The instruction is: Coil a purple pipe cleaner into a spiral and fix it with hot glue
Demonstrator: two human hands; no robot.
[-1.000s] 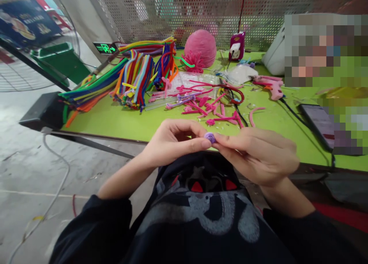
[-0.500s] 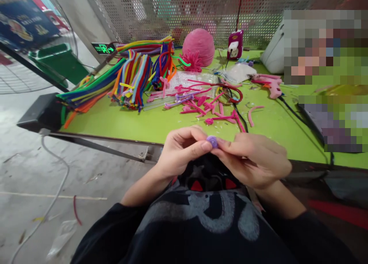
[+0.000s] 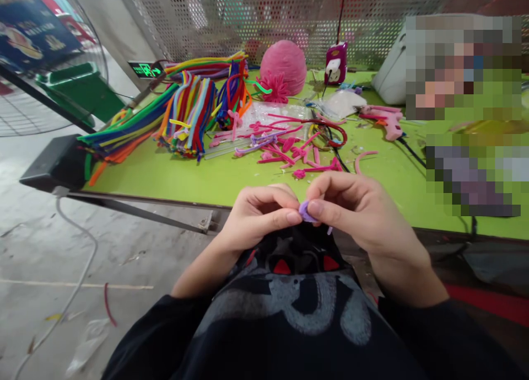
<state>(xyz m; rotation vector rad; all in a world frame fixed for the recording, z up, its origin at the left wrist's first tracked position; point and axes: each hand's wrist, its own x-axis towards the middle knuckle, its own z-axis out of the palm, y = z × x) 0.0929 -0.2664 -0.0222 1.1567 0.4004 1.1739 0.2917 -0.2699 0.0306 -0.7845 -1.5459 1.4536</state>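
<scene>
A small coil of purple pipe cleaner (image 3: 306, 210) is pinched between my two hands, just off the table's front edge. My left hand (image 3: 266, 217) grips its left side between thumb and forefinger. On the other side my right hand (image 3: 355, 214) has thumb and fingers closed on it, and a short purple end sticks out below. Fingers cover part of the coil. Beyond my hands, pink and purple pipe cleaner pieces (image 3: 289, 145) lie scattered, with red-handled scissors (image 3: 336, 134) among them.
Bundles of coloured pipe cleaners (image 3: 188, 115) lie at the left. Behind stand a pink ball (image 3: 285, 65) and a purple plug socket (image 3: 335, 63). A pink glue gun (image 3: 386, 121) with a black cable rests at the right. A black box (image 3: 53, 167) sits at the left corner.
My right hand has turned so its thumb now lies over the coil and its fingers have risen behind. The coil has tilted, and a short purple end now shows. My left hand keeps its pinch.
</scene>
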